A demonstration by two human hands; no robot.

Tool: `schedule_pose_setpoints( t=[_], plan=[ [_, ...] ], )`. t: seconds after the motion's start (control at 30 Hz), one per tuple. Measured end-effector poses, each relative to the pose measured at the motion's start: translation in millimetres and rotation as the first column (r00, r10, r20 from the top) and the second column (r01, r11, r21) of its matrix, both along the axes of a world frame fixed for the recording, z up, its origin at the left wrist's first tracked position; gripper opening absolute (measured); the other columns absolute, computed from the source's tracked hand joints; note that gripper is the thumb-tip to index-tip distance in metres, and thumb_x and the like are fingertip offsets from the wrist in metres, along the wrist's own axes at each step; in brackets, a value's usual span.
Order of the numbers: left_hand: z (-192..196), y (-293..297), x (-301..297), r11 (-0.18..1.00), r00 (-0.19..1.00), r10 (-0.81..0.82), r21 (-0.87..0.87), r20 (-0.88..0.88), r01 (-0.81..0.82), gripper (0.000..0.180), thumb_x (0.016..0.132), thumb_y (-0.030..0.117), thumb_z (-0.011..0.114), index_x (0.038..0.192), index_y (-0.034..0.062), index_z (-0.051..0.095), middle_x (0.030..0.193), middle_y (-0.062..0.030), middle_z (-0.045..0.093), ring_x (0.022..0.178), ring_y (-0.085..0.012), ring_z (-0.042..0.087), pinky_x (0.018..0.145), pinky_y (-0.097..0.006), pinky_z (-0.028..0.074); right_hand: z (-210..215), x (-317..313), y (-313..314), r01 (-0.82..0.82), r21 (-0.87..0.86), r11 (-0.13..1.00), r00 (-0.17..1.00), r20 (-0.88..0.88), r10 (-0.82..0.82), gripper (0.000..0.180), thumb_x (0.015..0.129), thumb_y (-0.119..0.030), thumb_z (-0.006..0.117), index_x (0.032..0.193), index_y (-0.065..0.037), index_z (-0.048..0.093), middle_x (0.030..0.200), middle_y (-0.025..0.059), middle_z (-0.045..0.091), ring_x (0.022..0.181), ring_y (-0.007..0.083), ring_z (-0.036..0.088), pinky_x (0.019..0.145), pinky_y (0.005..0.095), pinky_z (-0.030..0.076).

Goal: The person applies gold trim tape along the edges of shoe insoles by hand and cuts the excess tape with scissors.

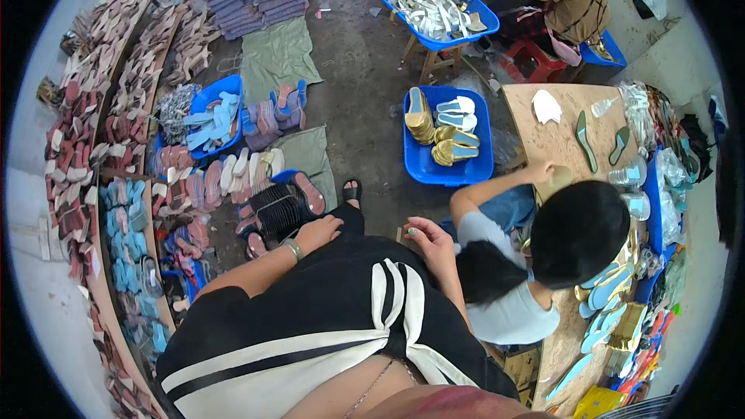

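Observation:
My left hand (317, 233) lies on my black-clothed thigh, with its fingers stretched out and nothing in them. To its left is a row of pink-soled sandals with black straps (277, 207). My right hand (433, 244) is raised in front of my body with the fingers bent toward the thumb. Whether something small sits between its fingertips I cannot make out. Ahead of it on the floor, a blue tub (446, 169) holds gold sandals (455, 145) and white sandals (456, 113) with blue insoles.
A co-worker (504, 310) sits close on my right at a wooden table (535, 136) bearing green soles (586, 142). Shoe racks (116, 109) line the left wall. Farther off are a blue tub of white straps (438, 12) and another person (578, 12).

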State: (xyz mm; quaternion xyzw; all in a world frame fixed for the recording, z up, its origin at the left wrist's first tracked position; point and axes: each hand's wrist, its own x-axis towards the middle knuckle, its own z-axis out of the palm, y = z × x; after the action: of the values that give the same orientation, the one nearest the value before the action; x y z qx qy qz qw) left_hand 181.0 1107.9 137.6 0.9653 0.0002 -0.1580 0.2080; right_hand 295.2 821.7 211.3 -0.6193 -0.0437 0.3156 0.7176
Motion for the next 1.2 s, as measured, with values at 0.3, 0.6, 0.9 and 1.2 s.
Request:
schedule_pose_setpoints(
  t=[0.3, 0.6, 0.9, 1.2],
  plan=[
    [42.9, 157.5, 137.5, 0.987, 0.982, 0.141, -0.089, 0.125, -0.13, 0.026, 0.084, 0.021, 0.056, 0.108, 0.0096, 0.055, 0.1, -0.012, 0.056, 0.086, -0.0348, 0.058, 0.072, -0.043, 0.048, 24.0, 130.3, 170.1, -0.148, -0.128, 0.981, 0.97, 0.176, 0.169, 0.025, 0.085, -0.008, 0.059, 0.109, 0.0, 0.059, 0.099, 0.0055, 0.065, 0.09, 0.0112, 0.06, 0.08, 0.0241, 0.046],
    [59.9, 232.0, 230.6, 0.887, 0.936, 0.346, -0.346, 0.056, -0.307, 0.027, 0.083, 0.016, 0.06, 0.107, 0.0064, 0.055, 0.097, -0.014, 0.056, 0.077, -0.029, 0.061, 0.068, -0.039, 0.048, -14.9, 271.0, 259.2, -0.182, -0.137, 0.974, 0.982, 0.029, 0.188, 0.024, 0.086, -0.01, 0.057, 0.108, 0.0, 0.06, 0.095, 0.0043, 0.064, 0.082, 0.0111, 0.061, 0.073, 0.0246, 0.047],
    [38.2, 296.9, 343.6, 0.826, 0.867, 0.498, -0.312, 0.012, -0.47, 0.03, 0.081, 0.012, 0.061, 0.109, 0.0042, 0.055, 0.101, -0.0107, 0.056, 0.076, -0.0226, 0.059, 0.069, -0.033, 0.048, -100.8, 532.2, 369.7, -0.069, -0.018, 0.997, 0.988, -0.143, 0.065, 0.03, 0.084, -0.019, 0.063, 0.111, -0.008, 0.061, 0.093, 0.0002, 0.064, 0.081, 0.0088, 0.06, 0.069, 0.0229, 0.044],
    [46.2, 334.7, 506.7, 0.773, 0.828, 0.545, -0.305, -0.128, -0.556, 0.031, 0.08, 0.009, 0.062, 0.11, 0.003, 0.055, 0.102, -0.0123, 0.056, 0.075, -0.0225, 0.059, 0.069, -0.032, 0.048, -284.6, 747.2, 465.2, -0.008, -0.561, 0.828, 0.997, 0.061, 0.051, 0.061, 0.072, -0.029, 0.072, 0.128, -0.014, 0.051, 0.123, 0.0088, 0.055, 0.115, 0.024, 0.048, 0.094, 0.0361, 0.038]
  ],
)
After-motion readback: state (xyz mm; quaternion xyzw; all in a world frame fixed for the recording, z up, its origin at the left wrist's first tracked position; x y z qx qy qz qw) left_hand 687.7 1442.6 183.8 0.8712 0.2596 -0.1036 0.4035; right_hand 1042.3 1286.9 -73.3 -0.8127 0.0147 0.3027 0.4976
